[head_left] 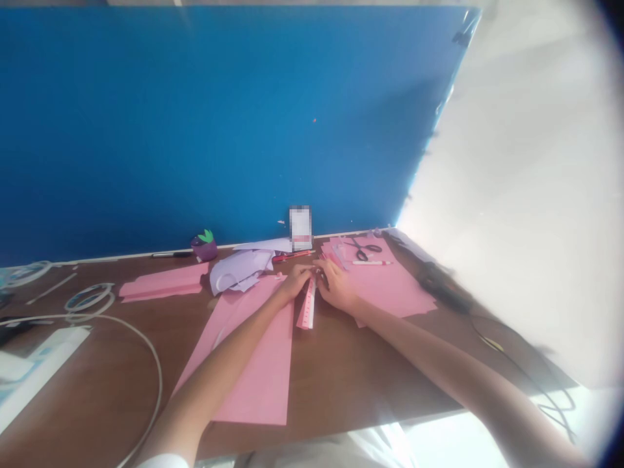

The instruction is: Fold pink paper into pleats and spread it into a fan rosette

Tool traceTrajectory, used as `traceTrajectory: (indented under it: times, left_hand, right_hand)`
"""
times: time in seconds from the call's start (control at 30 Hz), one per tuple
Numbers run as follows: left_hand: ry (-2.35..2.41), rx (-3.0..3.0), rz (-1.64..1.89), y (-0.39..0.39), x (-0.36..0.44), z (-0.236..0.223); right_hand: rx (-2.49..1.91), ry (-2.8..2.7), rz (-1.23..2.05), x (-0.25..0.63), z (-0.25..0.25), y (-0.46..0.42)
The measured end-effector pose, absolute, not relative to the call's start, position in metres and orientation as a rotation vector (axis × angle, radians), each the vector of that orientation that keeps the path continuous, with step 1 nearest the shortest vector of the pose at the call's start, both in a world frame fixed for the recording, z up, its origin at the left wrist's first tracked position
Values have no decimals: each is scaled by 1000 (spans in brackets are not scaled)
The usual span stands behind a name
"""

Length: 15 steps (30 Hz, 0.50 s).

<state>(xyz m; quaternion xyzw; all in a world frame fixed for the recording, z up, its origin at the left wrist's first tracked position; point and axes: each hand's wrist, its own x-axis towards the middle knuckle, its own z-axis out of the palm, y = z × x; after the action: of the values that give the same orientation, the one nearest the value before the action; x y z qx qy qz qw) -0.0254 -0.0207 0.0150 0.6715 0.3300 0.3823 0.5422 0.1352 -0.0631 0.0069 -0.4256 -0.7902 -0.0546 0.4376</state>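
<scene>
My left hand [296, 281] and my right hand [336, 286] meet near the middle of the table, fingertips close together. Between them a narrow pink-and-white strip [307, 309] with small dark marks along it points toward me. Both hands are closed, pinching its far end; the fingers hide that end. Under my left forearm lies a large pink sheet [258, 364]. Beyond my right hand, more pink sheets [390, 289] carry black-handled scissors [363, 250] and a white-and-red pen [372, 262].
Lilac paper pieces [241, 270], a folded pink paper [166, 283] and a purple pot-like item with green leaves [205, 247] sit toward the back left. A blurred card-like item [300, 227] stands against the blue partition [219, 130]. Tape rolls [90, 298] lie left; a black device [443, 286] with a cable lies right.
</scene>
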Motion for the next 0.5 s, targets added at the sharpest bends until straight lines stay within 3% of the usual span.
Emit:
traceTrajectory:
  times: [0.5]
  left_hand:
    - [856,1702,863,-25,-25,19]
  right_hand:
    - [-1182,-1994,-80,135,4,-59]
